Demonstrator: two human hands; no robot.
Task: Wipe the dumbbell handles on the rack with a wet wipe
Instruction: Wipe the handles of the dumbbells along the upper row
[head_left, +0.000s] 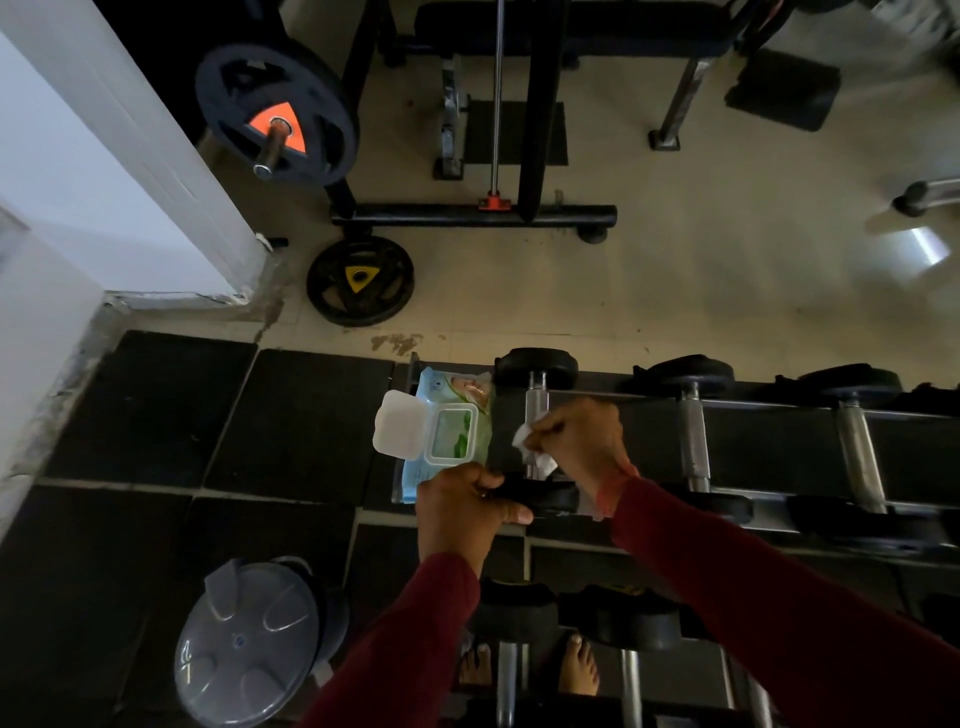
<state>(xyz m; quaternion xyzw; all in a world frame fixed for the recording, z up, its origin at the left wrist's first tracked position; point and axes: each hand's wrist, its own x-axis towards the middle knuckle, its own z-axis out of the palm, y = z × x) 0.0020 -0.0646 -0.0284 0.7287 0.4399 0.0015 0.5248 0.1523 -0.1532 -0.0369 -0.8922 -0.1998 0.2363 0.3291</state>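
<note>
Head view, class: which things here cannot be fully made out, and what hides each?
- Leftmost dumbbell's handle: head view, lower part covered by the wet wipe and right hand.
- Its near weight: partly under the left hand.
- Wipes pack print: too small to read.
- Lower-tier dumbbells: cut by the bottom edge.

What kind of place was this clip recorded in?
Most likely a small gym or home weight room. A rack holds black dumbbells with metal handles, a black weight plate with an orange insert sits on a bar, and a black-framed weight bench stands behind.
</note>
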